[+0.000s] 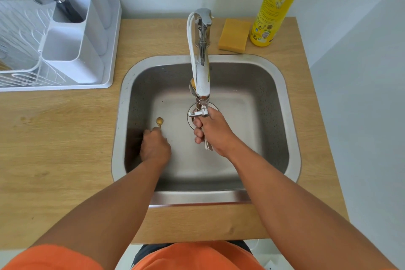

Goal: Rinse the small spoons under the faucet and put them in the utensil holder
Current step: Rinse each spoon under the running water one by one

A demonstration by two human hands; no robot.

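Note:
Inside the steel sink (285,103) my left hand (155,149) grips a small gold spoon (159,121) by its handle, its bowl pointing away from me near the sink floor. Under the faucet (202,68) outlet, my right hand (213,132) holds a bunch of silver spoons (208,146); their handles stick out below my fingers. More spoon bowls, one gold, show behind the faucet spout at its left. No running water can be made out. The white utensil holder (74,35) stands at the upper left in the dish rack, with its nearest compartments empty and utensils in the far ones.
A white dish rack (105,68) sits on the wooden counter (54,133) left of the sink, with a metal cup on it. Behind the sink lie a yellow sponge (234,35) and a tall yellow dish soap bottle (276,2). A wall runs along the right.

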